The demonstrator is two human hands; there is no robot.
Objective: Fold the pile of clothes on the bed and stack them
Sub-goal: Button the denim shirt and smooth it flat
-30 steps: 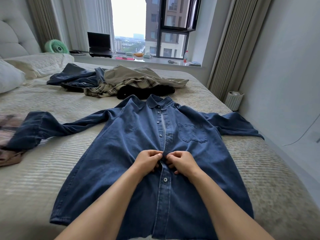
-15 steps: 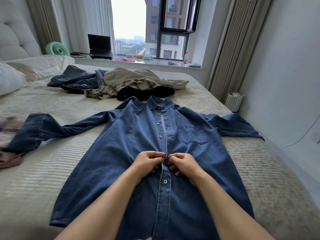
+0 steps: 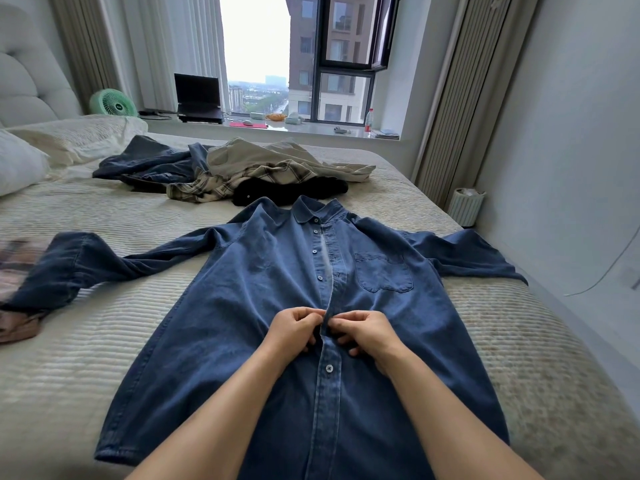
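Head view: denim shirt (image 3: pixel 242 306) lies flat, front up, on the bed (image 3: pixel 86 358), collar away from the person, sleeves spread to both sides.
Step in hand: buttoning the placket, judged from the pose; one button below the hands is done, those above toward the collar are open.
Left hand (image 3: pixel 292 329): fingers curled, pinching the left placket edge at mid-chest.
Right hand (image 3: pixel 367 332): fingers curled, pinching the opposite placket edge, touching the left hand. The button itself is hidden under the fingers.
Doing it well: keep both edges level so the hem stays aligned; push the button through flat, don't lift the front or the back panel will wrinkle. A few buttons are likely enough for folding.
Sleeves: left sleeve (image 3: pixel 86 265) runs out well left of the left hand; right sleeve (image 3: pixel 467 254) ends near the bed's right edge, cuff close to the drop-off.
Open room: bare bedding on both sides of the shirt body, enough to fold sleeves inward.
Beyond the hands: unfolded pile (image 3: pixel 242 168) just past the collar, nearly touching it.
Far left: blurred pinkish plaid garment (image 3: pixel 17 271) under the left cuff; can't tell if folded.
Risk: right cuff slipping off the edge.
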